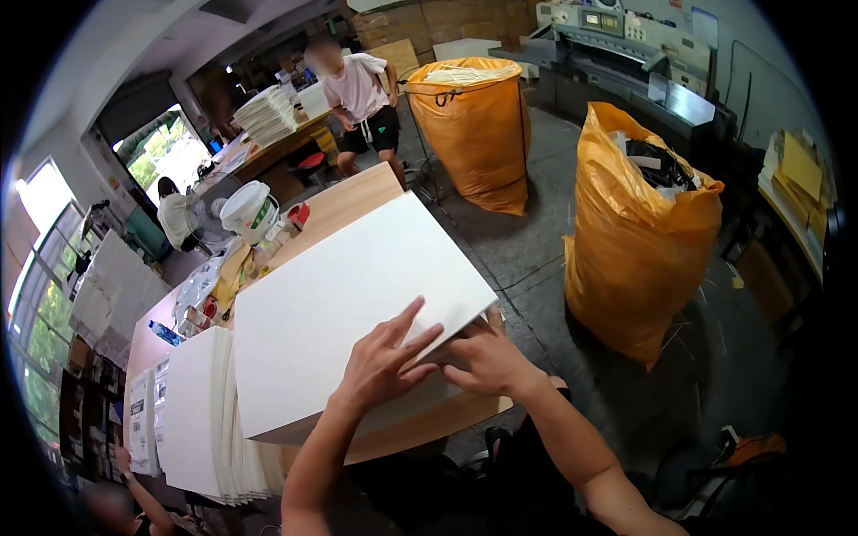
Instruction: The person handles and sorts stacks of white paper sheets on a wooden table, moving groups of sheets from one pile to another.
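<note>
A stack of large white sheets (349, 304) lies on the table in front of me. My left hand (386, 359) is over its near right part, fingers spread and stretched out, with nothing held. The thumb and lower fingers are close to the near edge. My right hand (490, 359) touches the stack's edge by the near right corner. Its fingers are bent and apart, the thumb pointing left along the side; the fingertips are partly hidden against the edge. To the left, a fanned pile of white sheets (198, 406) sits beside the stack.
The wooden table (384, 183) holds a white bucket (249, 212), tape roll (298, 214) and blue-labelled bottle (165, 333). Two orange sacks (474, 134) (639, 241) stand right on the grey floor. A person (357, 94) is beyond the table; another person's arm (147, 500) shows lower left.
</note>
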`<state>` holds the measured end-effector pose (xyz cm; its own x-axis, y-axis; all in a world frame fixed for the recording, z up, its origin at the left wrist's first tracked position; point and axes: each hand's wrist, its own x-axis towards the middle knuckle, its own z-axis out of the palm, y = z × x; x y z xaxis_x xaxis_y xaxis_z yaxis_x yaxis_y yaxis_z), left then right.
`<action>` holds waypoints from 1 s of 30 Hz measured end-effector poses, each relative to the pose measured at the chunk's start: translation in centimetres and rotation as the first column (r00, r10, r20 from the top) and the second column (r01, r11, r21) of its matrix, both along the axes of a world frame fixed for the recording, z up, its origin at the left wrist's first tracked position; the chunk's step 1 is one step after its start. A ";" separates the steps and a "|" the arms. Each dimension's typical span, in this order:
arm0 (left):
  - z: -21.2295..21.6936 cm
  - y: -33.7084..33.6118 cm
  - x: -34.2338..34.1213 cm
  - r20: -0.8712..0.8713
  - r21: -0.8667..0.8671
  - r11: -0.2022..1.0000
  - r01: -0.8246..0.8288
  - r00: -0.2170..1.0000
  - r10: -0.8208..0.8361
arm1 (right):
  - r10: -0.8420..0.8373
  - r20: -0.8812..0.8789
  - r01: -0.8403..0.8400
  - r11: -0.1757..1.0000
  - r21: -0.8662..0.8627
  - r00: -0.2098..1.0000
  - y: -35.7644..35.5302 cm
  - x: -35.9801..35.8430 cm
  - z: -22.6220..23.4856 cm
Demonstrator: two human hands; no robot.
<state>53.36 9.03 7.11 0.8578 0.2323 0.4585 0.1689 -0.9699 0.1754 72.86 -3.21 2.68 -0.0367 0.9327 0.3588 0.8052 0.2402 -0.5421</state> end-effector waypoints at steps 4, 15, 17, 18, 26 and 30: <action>-0.1 0.5 0.3 0.062 -0.056 0.998 -0.024 0.998 0.028 | 0.006 -0.080 -0.009 0.999 -0.038 0.997 0.2 -0.2 0.7; -0.1 0.9 1.1 0.063 -0.050 0.997 -0.055 0.996 0.058 | -0.346 -0.376 0.444 0.870 0.215 0.859 -1.9 3.3 -0.5; -0.3 0.7 0.9 0.059 0.003 0.999 -0.048 0.997 0.048 | -0.542 -0.259 0.552 0.833 -0.040 0.799 -3.0 4.7 0.9; -0.3 0.6 1.1 0.060 0.025 0.999 -0.038 0.998 0.036 | -0.489 -0.133 0.467 0.869 -0.166 0.862 -3.0 5.2 1.6; 0.6 0.8 1.1 0.174 -0.246 0.968 -0.048 0.980 0.092 | -0.420 -0.123 0.435 0.891 0.133 0.899 1.2 2.3 5.8; -0.3 0.7 0.6 0.195 -0.264 0.964 -0.033 0.977 0.087 | -0.120 -0.942 0.113 0.990 -0.089 0.312 2.4 2.2 5.0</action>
<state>53.99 9.73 6.77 0.7340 0.4133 0.5389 0.1600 -0.8764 0.4542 75.03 -0.78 7.63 0.4325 0.8991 0.0673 -0.2330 0.1836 -0.9550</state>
